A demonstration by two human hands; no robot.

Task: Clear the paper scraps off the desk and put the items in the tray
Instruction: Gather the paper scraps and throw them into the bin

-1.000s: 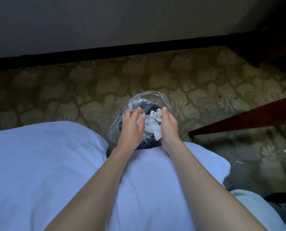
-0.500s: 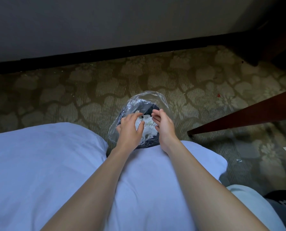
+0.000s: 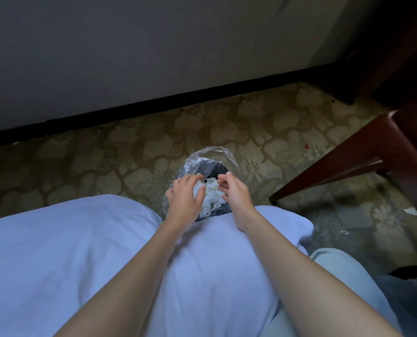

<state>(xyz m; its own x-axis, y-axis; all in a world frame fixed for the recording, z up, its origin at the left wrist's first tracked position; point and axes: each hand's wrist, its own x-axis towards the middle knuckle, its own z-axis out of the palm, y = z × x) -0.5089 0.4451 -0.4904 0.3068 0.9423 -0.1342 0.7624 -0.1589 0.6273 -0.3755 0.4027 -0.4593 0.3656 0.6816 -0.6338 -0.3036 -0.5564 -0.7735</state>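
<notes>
A small dark bin lined with a clear plastic bag [image 3: 210,155] stands on the carpet just past my lap. White paper scraps [image 3: 211,198] lie heaped inside it. My left hand [image 3: 184,199] hovers over the bin's left side, fingers spread and relaxed, holding nothing. My right hand [image 3: 235,193] is over the bin's right side, fingers straight and pointing left, also holding nothing. The near rim of the bin is hidden behind my hands and my pale blue shirt.
A dark wooden desk edge and leg [image 3: 363,152] slant in at the right. Stray paper scraps [image 3: 411,211] lie on the patterned carpet [image 3: 105,161] at the right. A grey wall with a black skirting board [image 3: 154,103] runs behind.
Both hands have let go of the paper scraps, which dropped into the bin. The fingers have opened and the hands have moved slightly apart.
</notes>
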